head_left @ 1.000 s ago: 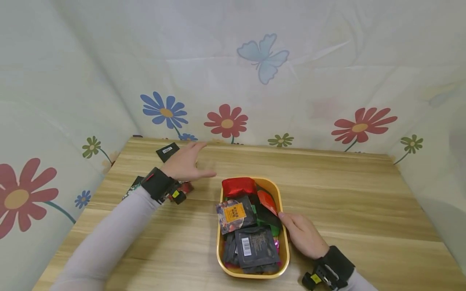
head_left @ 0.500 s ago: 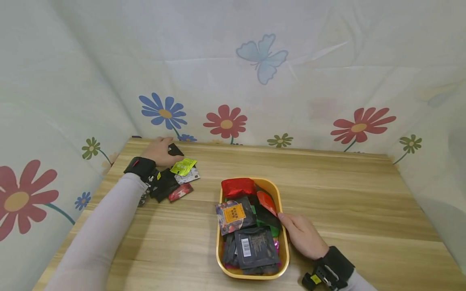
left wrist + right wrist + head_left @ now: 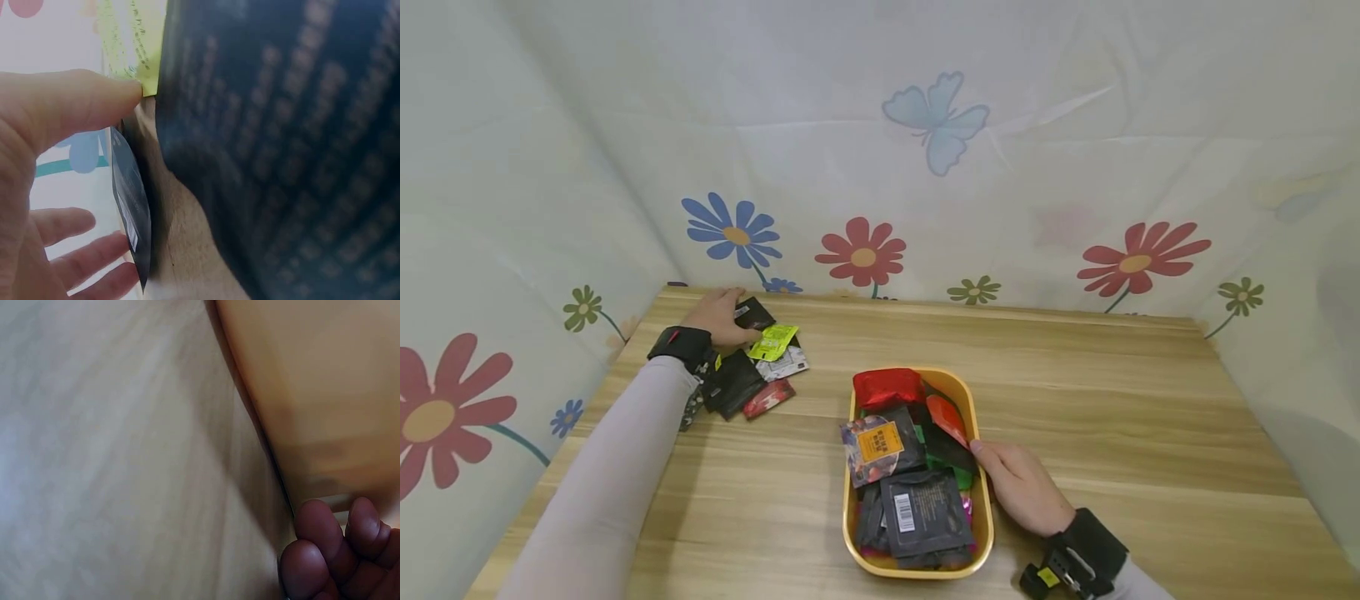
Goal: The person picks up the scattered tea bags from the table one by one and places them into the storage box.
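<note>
Pale wood-grain table (image 3: 1097, 400), yellow rounded-rectangular plastic bin (image 3: 917, 573) on it, filled with mixed coloured sachets (image 3: 925, 512). Right hand (image 3: 1026, 492) grips the bin's right side: thumb at the rim, fingers bent against the outer wall. Left hand (image 3: 718, 318), thumb spread from fingers, far-left corner: fingertips on square black barcoded sachet (image 3: 756, 314) (at its edge), thumb tip by shiny yellow-green sachet (image 3: 773, 342).

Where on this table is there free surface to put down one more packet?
Bare table lies right of the yellow tray, beyond the right hand; another patch lies between tray and loose packets. Crowded: the far left corner, where packets overlap beside the left hand, and the tray, full of packets.
</note>
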Motion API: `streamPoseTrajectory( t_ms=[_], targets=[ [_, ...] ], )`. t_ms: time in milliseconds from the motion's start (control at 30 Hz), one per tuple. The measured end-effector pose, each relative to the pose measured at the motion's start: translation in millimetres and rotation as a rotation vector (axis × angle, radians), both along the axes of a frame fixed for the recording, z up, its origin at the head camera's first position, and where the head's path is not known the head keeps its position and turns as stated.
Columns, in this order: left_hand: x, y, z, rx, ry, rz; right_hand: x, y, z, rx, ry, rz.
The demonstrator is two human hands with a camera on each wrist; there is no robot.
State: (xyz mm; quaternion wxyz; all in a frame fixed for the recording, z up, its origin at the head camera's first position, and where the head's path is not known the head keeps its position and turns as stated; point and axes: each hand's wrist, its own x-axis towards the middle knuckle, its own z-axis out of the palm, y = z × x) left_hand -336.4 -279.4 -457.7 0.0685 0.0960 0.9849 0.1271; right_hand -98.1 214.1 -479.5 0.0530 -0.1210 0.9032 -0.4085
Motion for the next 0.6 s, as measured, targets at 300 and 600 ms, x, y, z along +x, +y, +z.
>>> streamPoseTrajectory(
  t_ms=[300,600],
  targets=[
    [-0.1,2.6,1.7,0.021,0.011,0.041,0.7,-0.9,-0.3,0.005,0.005,-0.012],
    [-0.2,5.0,2.4,-0.024,0.048,0.031,0.4,-1.4,-2.0,0.016,-0.006,-0.012]
  ],
)
